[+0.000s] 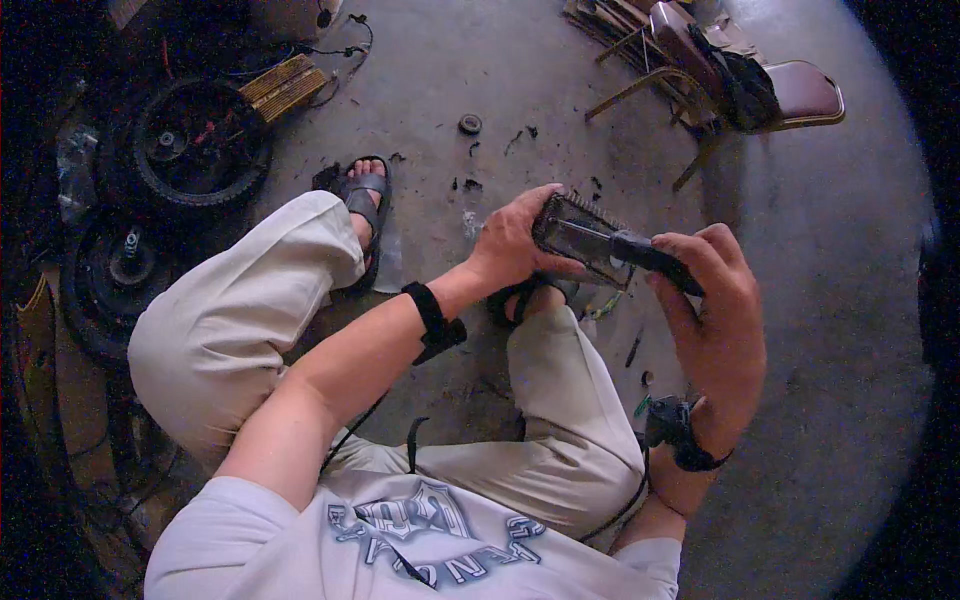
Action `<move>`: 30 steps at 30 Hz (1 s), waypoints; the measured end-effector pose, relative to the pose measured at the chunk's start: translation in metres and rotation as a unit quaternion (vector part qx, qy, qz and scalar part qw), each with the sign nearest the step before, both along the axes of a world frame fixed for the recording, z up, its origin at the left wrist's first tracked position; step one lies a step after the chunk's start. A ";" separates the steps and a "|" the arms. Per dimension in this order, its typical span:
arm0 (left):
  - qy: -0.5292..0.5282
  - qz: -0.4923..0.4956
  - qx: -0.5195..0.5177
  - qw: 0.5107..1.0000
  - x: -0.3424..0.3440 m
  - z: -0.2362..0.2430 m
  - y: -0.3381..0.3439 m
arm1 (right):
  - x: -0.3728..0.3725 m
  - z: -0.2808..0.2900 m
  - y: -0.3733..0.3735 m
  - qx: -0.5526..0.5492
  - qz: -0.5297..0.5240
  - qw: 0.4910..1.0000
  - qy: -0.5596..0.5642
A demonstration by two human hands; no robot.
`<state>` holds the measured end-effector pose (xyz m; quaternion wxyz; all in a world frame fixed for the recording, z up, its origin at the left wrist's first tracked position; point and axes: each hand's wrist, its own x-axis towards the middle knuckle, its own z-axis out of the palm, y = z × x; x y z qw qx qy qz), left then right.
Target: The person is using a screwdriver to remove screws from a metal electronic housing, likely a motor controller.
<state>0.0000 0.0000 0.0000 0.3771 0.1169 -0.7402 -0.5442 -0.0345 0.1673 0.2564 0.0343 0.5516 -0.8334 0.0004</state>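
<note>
Both grips are closed: left hand [515, 240] clasps the dark box [568, 228], probably stiff, best held by its edges; right hand [715, 290] pinches a black handle [645, 255].

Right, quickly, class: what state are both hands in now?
Left hand: closed, holding a dark rectangular part.
Right hand: closed, holding a black-handled tool.

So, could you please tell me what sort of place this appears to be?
Probably a garage or repair workshop: dark wheels with tyres lie at the left, and small black scraps litter the grey, concrete-looking floor.
</note>
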 end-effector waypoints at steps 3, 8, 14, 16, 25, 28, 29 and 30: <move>-0.001 0.012 -0.020 1.000 0.008 -0.006 -0.006 | 0.007 -0.014 -0.006 -0.155 0.032 0.980 -0.125; 0.001 0.020 -0.033 0.999 0.005 -0.006 -0.003 | 0.014 -0.020 -0.009 -0.205 -0.119 0.968 -0.082; -0.009 -0.008 0.009 1.000 0.004 -0.006 -0.005 | 0.008 -0.015 -0.008 -0.163 0.027 0.985 -0.049; -0.011 -0.008 0.007 1.000 0.005 -0.007 -0.003 | 0.006 -0.014 -0.007 -0.165 0.048 0.984 -0.046; -0.006 0.017 -0.021 1.000 0.004 -0.006 -0.002 | 0.007 -0.021 -0.010 -0.209 -0.053 0.975 -0.051; 0.001 0.007 -0.014 1.000 0.004 -0.007 -0.004 | 0.003 -0.017 -0.008 -0.189 0.041 0.981 -0.022; 0.012 0.001 -0.012 1.000 0.004 -0.007 -0.004 | 0.003 -0.017 -0.008 -0.186 0.111 0.976 0.008; 0.012 0.000 -0.012 1.000 0.004 -0.007 -0.004 | 0.003 -0.017 -0.007 -0.177 0.107 0.978 0.005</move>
